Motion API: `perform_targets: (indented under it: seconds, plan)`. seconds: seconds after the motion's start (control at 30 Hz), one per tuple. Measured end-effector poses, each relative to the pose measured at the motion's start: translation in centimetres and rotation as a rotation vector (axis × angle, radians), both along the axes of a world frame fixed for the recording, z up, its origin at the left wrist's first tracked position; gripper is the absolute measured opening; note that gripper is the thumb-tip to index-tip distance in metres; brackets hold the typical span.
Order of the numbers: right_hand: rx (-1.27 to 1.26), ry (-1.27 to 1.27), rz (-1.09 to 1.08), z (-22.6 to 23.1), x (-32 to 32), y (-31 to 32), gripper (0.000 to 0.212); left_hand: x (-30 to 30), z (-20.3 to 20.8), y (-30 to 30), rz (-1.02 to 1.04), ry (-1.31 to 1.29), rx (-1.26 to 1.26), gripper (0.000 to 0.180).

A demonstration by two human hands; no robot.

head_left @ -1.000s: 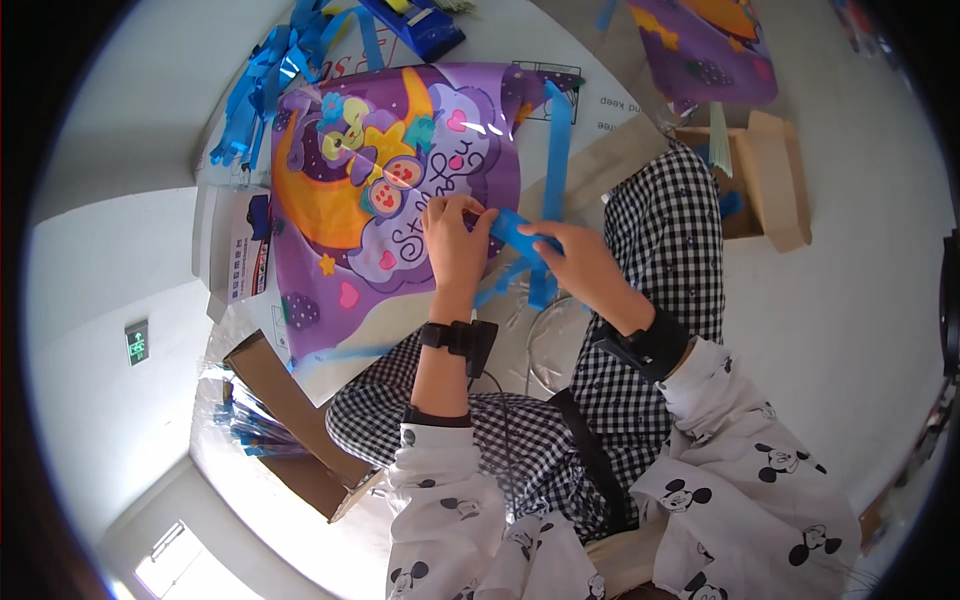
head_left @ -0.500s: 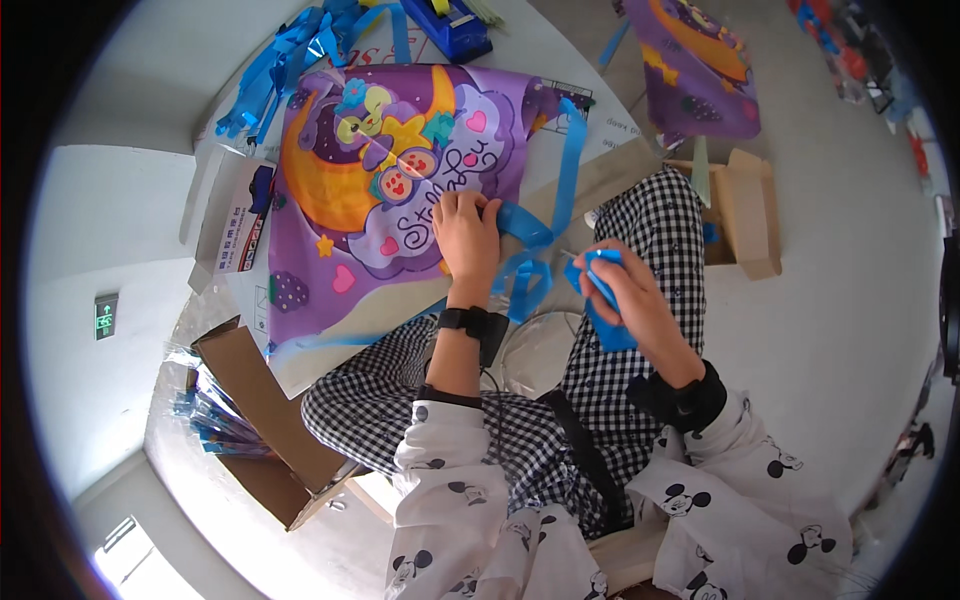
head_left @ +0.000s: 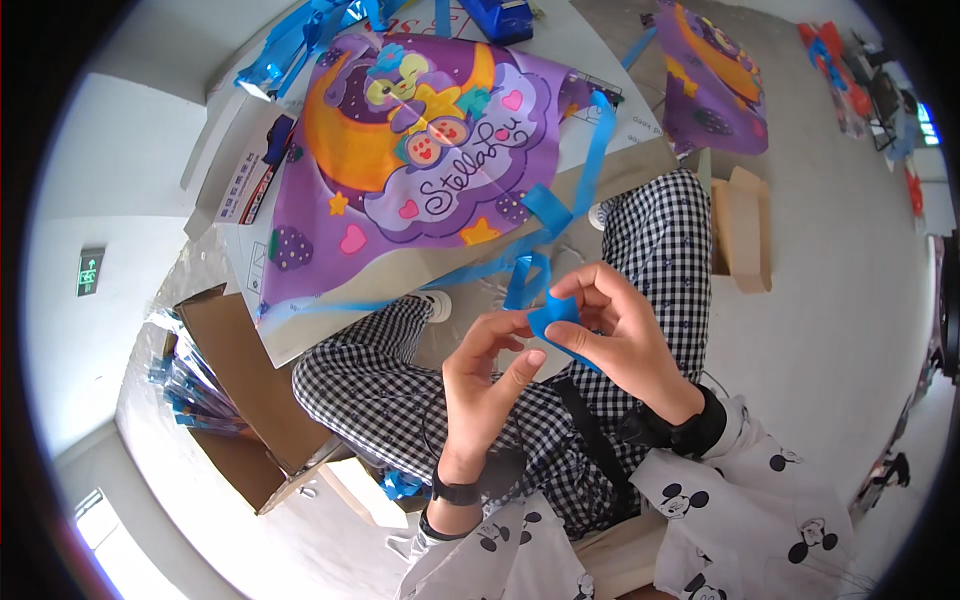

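Between thumb and fingers, my right hand (head_left: 630, 330) pinches a folded piece of blue ribbon (head_left: 557, 316) above my lap. My left hand (head_left: 485, 375) is beside it, thumb apart from the curled fingers; its fingertips reach the near edge of that ribbon. Just beyond the hands hangs a loop of blue ribbon (head_left: 520, 285). A large purple printed sheet (head_left: 340, 235) with a cartoon animal, an orange moon and hearts lies on the table. A long blue ribbon tail (head_left: 597, 160) trails from its right corner toward my knees.
More blue ribbons (head_left: 290, 45) and a blue tape dispenser (head_left: 500, 20) are at the table's far side. A printed box (head_left: 245, 190) stands left. Another purple sheet (head_left: 710, 90) hangs at the right above an open carton (head_left: 745, 230). A brown carton (head_left: 245, 380) holds wrapped pieces at lower left.
My left hand has left the sheet and come back toward my lap, beside the right hand. The right hand has turned, with the blue ribbon still in it. The view has shifted a little.
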State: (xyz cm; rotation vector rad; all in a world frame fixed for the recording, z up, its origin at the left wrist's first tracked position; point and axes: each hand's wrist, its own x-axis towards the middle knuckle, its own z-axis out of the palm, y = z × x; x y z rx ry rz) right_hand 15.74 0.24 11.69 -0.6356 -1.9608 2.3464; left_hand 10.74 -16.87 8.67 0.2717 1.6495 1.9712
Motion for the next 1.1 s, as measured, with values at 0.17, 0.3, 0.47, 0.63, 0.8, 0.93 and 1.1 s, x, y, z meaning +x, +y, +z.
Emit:
perform_targets:
  seconds: [0.17, 0.3, 0.47, 0.63, 0.8, 0.93, 1.1]
  plan:
    - [0.28, 0.111, 0.14, 0.3, 0.4, -0.3, 0.021, 0.8, -0.2, -0.7, 0.09, -0.051, 0.141, 0.018]
    - [0.312, 0.089, 0.189, 1.7, 0.5, -0.9, 0.019, 1.3, 0.3, -1.1, 0.144, -0.025, 0.158, 0.013]
    - [0.374, 0.203, 0.147, 1.4, 0.7, -1.5, 0.014, 2.1, 0.1, -1.4, 0.189, 0.001, 0.177, 0.014]
    - [0.725, 0.336, 0.226, 2.6, 0.8, -1.8, 0.011, 2.4, 1.3, -1.9, 0.225, 0.037, 0.163, 0.015]
    - [0.841, 0.387, 0.303, 3.3, 0.8, -2.0, 0.012, 2.5, 2.2, -3.3, 0.171, 0.031, 0.152, 0.018]
    - [0.822, 0.375, 0.377, 3.4, 1.0, -1.8, 0.011, 2.3, 2.2, -3.9, 0.11, -0.155, 0.222, 0.016]
    - [0.658, 0.271, 0.484, 4.2, 1.1, -1.4, 0.012, 2.1, 1.5, -4.4, 0.043, -0.213, 0.302, 0.012]
